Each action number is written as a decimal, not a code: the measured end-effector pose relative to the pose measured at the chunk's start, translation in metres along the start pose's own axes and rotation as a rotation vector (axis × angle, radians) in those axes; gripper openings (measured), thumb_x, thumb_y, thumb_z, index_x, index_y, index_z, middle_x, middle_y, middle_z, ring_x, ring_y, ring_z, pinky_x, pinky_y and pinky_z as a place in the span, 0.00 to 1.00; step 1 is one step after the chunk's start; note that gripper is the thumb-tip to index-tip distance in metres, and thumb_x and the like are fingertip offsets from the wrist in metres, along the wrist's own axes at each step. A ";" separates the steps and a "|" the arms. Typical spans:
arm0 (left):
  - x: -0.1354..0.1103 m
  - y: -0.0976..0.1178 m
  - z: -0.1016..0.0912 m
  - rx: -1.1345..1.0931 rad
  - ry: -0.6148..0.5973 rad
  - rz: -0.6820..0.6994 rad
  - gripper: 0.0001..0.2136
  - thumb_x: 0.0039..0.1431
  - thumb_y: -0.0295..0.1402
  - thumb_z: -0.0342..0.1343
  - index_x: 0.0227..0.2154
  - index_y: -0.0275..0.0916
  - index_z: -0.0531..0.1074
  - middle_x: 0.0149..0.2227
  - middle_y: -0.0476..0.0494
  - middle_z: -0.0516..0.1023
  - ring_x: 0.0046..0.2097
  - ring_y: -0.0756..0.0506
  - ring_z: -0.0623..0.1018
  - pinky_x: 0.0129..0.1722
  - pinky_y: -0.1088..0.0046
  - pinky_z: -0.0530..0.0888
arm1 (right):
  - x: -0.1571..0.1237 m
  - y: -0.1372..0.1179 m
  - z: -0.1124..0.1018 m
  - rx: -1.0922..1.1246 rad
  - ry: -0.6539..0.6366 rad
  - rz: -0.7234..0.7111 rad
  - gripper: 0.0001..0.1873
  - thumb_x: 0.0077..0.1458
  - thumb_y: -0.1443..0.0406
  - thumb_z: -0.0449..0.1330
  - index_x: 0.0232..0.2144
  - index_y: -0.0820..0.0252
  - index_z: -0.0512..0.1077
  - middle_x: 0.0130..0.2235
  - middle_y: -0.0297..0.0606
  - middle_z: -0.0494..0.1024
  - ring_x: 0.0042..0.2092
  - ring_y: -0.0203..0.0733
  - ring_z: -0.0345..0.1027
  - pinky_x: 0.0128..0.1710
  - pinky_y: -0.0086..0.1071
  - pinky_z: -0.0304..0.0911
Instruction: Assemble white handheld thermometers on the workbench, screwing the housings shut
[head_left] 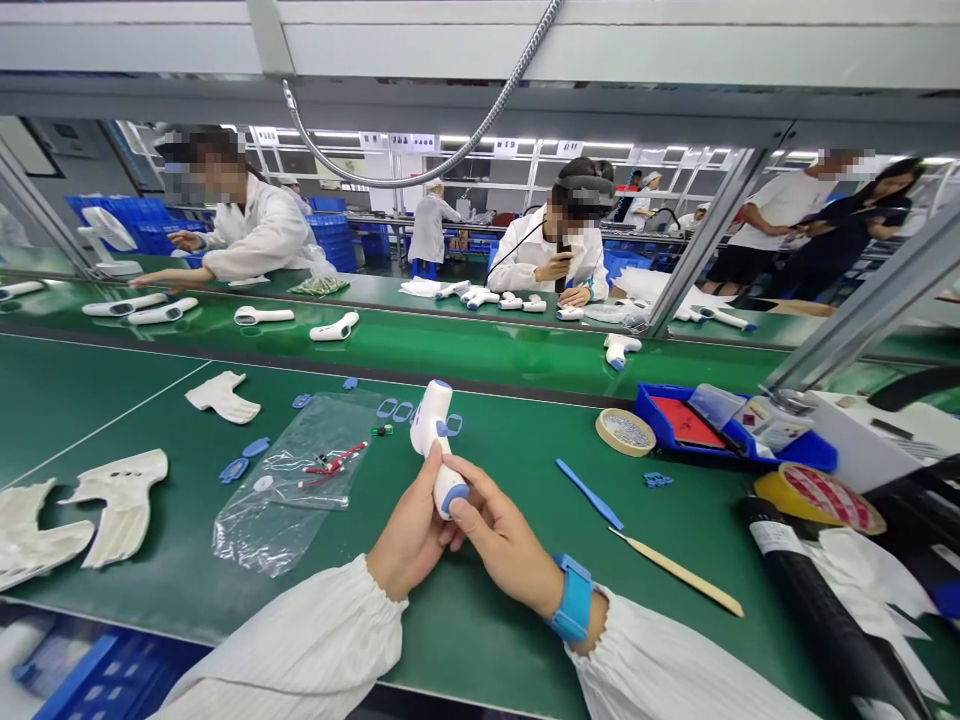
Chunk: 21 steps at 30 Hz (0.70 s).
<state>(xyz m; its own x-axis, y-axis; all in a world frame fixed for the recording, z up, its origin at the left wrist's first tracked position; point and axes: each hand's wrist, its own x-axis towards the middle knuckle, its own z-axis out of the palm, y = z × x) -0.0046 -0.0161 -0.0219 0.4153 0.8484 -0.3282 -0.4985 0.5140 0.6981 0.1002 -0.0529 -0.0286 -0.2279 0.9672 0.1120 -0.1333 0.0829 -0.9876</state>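
Both my hands hold a white handheld infrared thermometer [433,420] with a blue trigger and a blue end cap, tilted above the green bench. My left hand [409,525] grips its handle from the left. The fingers of my right hand [506,535] wrap the handle from the right, with the thumb by the blue cap. Just beyond it lie blue ring-shaped parts [395,409] and a small green circuit board [382,430]. To the left is a clear plastic bag [277,520] with red-wired parts [334,465] on it.
White shell halves [127,505] lie at the left. On the right are a blue pry tool [589,492], a craft knife [682,572], a tape roll [625,432] and a blue bin [814,455]. More thermometers [334,327] rest on the belt beyond; co-workers [551,245] sit across it.
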 end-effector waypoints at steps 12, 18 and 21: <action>-0.004 0.000 0.009 0.144 0.096 0.155 0.21 0.48 0.54 0.56 0.25 0.39 0.61 0.14 0.60 0.58 0.13 0.57 0.57 0.11 0.82 0.52 | 0.002 0.011 0.008 0.303 0.183 -0.006 0.26 0.53 0.45 0.52 0.46 0.54 0.63 0.28 0.32 0.70 0.26 0.36 0.66 0.28 0.32 0.63; -0.009 0.015 0.000 0.654 0.169 0.531 0.18 0.48 0.44 0.60 0.38 0.38 0.68 0.29 0.48 0.71 0.27 0.50 0.72 0.23 0.77 0.66 | 0.006 0.010 0.005 0.580 0.094 0.258 0.27 0.52 0.43 0.51 0.39 0.59 0.66 0.28 0.34 0.71 0.25 0.33 0.67 0.20 0.24 0.58; -0.009 0.017 -0.002 0.777 0.214 0.624 0.16 0.48 0.42 0.61 0.37 0.38 0.70 0.32 0.47 0.71 0.30 0.48 0.72 0.26 0.75 0.67 | 0.006 0.014 0.004 0.480 0.013 0.321 0.28 0.53 0.42 0.47 0.36 0.60 0.66 0.26 0.33 0.69 0.22 0.30 0.64 0.17 0.21 0.53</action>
<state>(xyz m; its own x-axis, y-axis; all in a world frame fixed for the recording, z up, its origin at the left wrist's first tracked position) -0.0185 -0.0149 -0.0082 0.0677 0.9809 0.1825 0.0839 -0.1879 0.9786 0.0930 -0.0474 -0.0408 -0.3180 0.9289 -0.1896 -0.4826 -0.3307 -0.8110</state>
